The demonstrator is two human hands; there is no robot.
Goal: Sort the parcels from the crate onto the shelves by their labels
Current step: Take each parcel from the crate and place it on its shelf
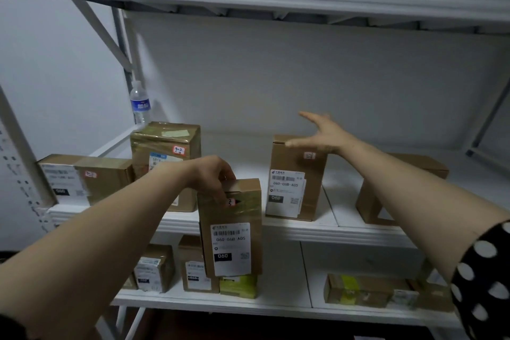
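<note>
While your L hand (212,176) grips the top of the tall brown cardboard parcel (231,229) w/ fingers curled, white 060 label facing you, it hangs upright just in front of the white middle shelf (345,232). Your R hand (323,132) is spread wide, holding nothing, at the top of an upright brown cardboard box (295,179) on that shelf; contact unclear. A clear plastic water bottle (140,103) stands back-left.

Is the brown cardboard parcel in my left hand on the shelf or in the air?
In the air: the left hand grips the brown cardboard parcel, whose bottom hangs below the white middle shelf edge.
</note>
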